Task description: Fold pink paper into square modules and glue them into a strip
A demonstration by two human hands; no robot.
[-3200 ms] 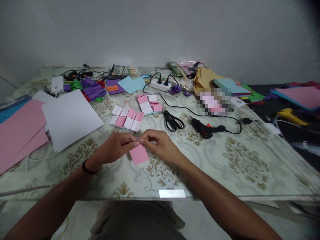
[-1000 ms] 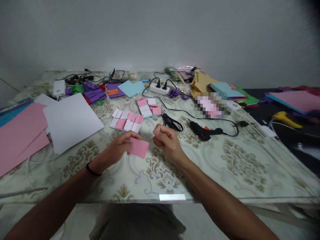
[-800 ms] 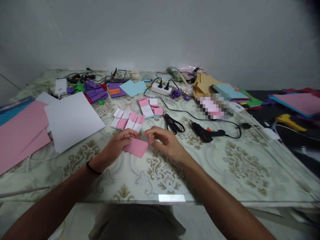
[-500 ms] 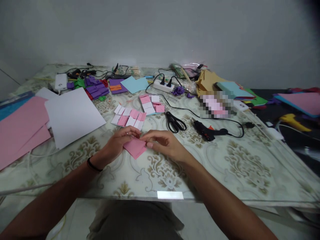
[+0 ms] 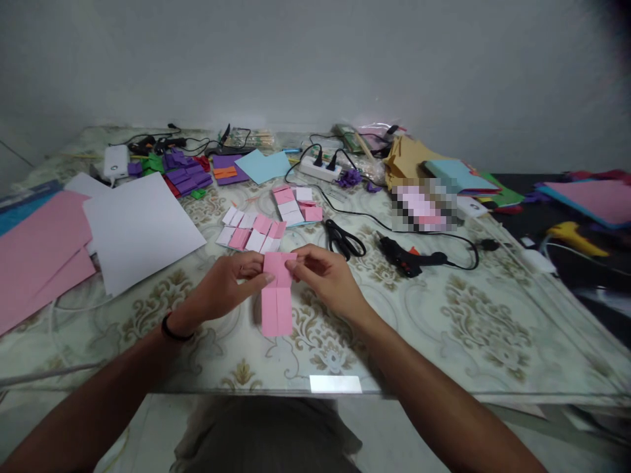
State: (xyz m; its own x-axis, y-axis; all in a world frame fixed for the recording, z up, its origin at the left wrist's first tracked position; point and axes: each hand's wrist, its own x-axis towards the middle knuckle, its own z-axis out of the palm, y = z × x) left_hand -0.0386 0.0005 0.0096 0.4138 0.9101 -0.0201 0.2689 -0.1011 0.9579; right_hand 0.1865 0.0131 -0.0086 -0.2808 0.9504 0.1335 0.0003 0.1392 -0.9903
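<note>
A pink sheet of folded paper [image 5: 277, 310] hangs upright between my hands, with a crease down its length and another across the middle. My left hand [image 5: 227, 284] pinches its upper left edge, thumb in front. At the upper right edge, my right hand [image 5: 326, 276] grips the same paper between thumb and fingers. Just beyond my hands lie folded pink and white paper pieces [image 5: 252, 231], and a second group of pink and white pieces [image 5: 290, 209] rests on light blue paper behind them. Black scissors [image 5: 345, 240] lie to the right of these.
A black glue gun [image 5: 408, 256] with its cord lies at right. White sheets [image 5: 145, 233] and pink sheets [image 5: 39, 256] cover the left side. Along the back are purple folded papers [image 5: 190, 177], a white power strip [image 5: 320, 169] and a yellow-brown paper stack [image 5: 411, 161].
The pink paper, folded into a small square before, is now opened out into a longer strip and raised upright. Both hands have shifted to its upper edges.
</note>
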